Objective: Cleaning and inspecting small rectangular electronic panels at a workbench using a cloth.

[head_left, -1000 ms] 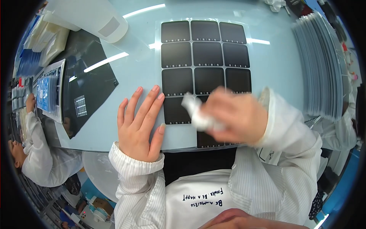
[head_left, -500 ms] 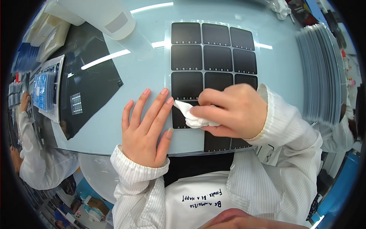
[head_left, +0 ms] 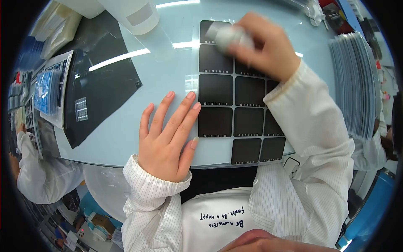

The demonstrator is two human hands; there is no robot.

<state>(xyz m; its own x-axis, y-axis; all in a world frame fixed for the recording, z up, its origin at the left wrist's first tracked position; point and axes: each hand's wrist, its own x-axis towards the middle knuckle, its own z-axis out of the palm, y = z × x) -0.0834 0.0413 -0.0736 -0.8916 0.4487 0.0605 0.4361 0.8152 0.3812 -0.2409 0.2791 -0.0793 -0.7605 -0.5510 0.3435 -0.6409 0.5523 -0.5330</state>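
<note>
A clear sheet bearing rows of black rounded rectangular panels (head_left: 215, 122) lies on the glass-topped table. My left hand (head_left: 168, 138) rests flat at the sheet's left edge, its fingers spread. Over the far rows, my right hand (head_left: 266, 46) is closed round a crumpled white wiping cloth (head_left: 231, 38). Motion blurs the cloth and the fingers, and together they hide part of the top panels. My right sleeve covers some panels on the right side of the sheet.
A tall stack of thin sheets (head_left: 354, 86) stands at the right. To the left lie a dark sheet (head_left: 100, 92) and a blue wrapped packet (head_left: 47, 92). A translucent white container (head_left: 145, 25) stands at the far left. A co-worker's white sleeve (head_left: 33, 164) shows beyond the left edge.
My right hand has swept the cloth from the lower panels up to the far rows, uncovering the lower ones. My left hand stays flat, shifted slightly right in the picture.
</note>
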